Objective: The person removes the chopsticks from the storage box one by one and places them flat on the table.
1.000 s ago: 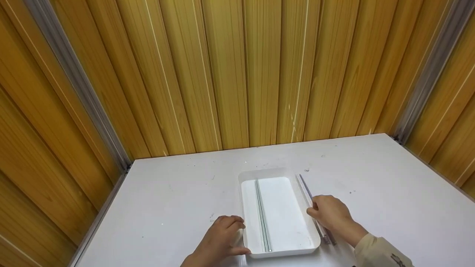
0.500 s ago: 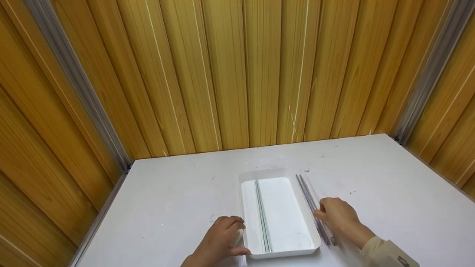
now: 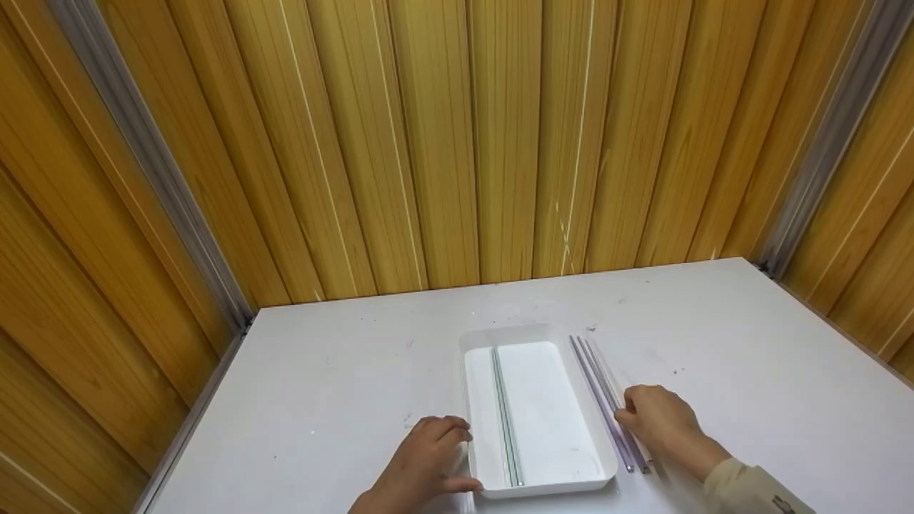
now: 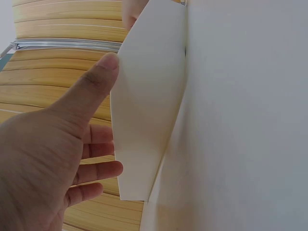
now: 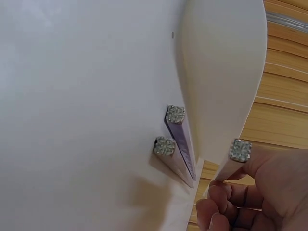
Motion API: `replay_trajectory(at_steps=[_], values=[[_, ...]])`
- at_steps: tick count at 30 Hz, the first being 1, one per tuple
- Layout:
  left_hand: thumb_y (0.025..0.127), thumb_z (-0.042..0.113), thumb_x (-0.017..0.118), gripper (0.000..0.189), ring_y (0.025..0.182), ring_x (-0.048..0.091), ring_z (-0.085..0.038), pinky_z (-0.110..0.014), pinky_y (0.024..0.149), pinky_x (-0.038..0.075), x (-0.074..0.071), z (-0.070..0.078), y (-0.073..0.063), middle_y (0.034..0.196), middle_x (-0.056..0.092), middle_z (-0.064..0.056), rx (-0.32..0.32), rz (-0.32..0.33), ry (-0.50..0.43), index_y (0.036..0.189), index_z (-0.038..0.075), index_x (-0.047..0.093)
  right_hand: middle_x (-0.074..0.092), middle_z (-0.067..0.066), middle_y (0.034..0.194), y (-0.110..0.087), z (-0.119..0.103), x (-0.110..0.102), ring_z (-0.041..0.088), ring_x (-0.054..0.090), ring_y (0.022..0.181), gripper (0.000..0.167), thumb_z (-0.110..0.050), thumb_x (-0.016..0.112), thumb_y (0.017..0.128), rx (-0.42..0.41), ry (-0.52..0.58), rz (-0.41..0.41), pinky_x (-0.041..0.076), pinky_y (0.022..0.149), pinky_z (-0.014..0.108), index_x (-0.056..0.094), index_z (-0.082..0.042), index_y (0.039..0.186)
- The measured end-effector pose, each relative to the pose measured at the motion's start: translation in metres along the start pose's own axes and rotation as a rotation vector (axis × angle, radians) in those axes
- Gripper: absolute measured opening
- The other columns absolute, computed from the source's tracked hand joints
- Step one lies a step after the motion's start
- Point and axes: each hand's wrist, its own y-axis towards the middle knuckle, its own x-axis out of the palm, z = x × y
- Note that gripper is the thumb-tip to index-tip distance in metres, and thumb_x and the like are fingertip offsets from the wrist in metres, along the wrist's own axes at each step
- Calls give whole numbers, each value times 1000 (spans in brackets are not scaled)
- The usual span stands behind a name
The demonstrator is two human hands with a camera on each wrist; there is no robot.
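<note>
A white rectangular tray (image 3: 537, 492) sits on the table with a pair of pale green chopsticks (image 3: 504, 414) lying lengthwise inside. My left hand (image 3: 428, 460) rests against the tray's near left corner, thumb and fingertips touching the wall, as the left wrist view also shows. To the right of the tray, my right hand (image 3: 660, 421) pinches a pale pinkish chopstick (image 5: 239, 150) with a glittery square end. Beside it, along the tray's right wall, lie a purple chopstick (image 5: 177, 116) and a pinkish chopstick (image 5: 166, 147) with the same glittery ends.
The white table (image 3: 343, 385) has small dark marks here and there. Wood-patterned panels (image 3: 443, 143) stand behind and at the sides, with grey metal posts (image 3: 153, 157) at the corners.
My right hand has shifted slightly right, away from the tray, with the pale chopstick, and the chopsticks there have spread apart. The left hand, tray and green chopsticks stay put.
</note>
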Motion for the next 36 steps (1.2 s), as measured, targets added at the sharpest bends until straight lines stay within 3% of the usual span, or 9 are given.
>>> replay_trajectory(at_steps=[11,19,29,36], values=[[71,58,71,53,98,60,-11,-26,89,52,-4,2,0,107,64,4,-65,-94,-17,99,13,66,54,1,63,3,9,5,15,49,57,18,-19,63,84,1,-17,-5,44,53,27,58,-7,72],[70,58,72,52,96,61,-12,-26,87,52,-3,1,0,107,64,4,-50,-66,-13,97,13,65,53,0,62,4,11,7,14,48,57,19,-19,64,84,-3,-29,-11,42,52,27,56,-8,71],[73,59,68,53,98,60,-12,-27,88,53,-3,2,0,108,64,3,-63,-84,-30,99,12,65,51,0,60,7,14,11,14,47,56,23,-19,65,86,4,-62,-33,40,51,26,53,-9,69],[69,57,71,55,96,60,-11,-24,88,52,-1,1,-1,106,64,3,-19,-30,-13,98,11,65,51,0,62,7,14,11,15,49,58,23,-19,65,86,13,-69,-56,43,53,27,53,-9,69]])
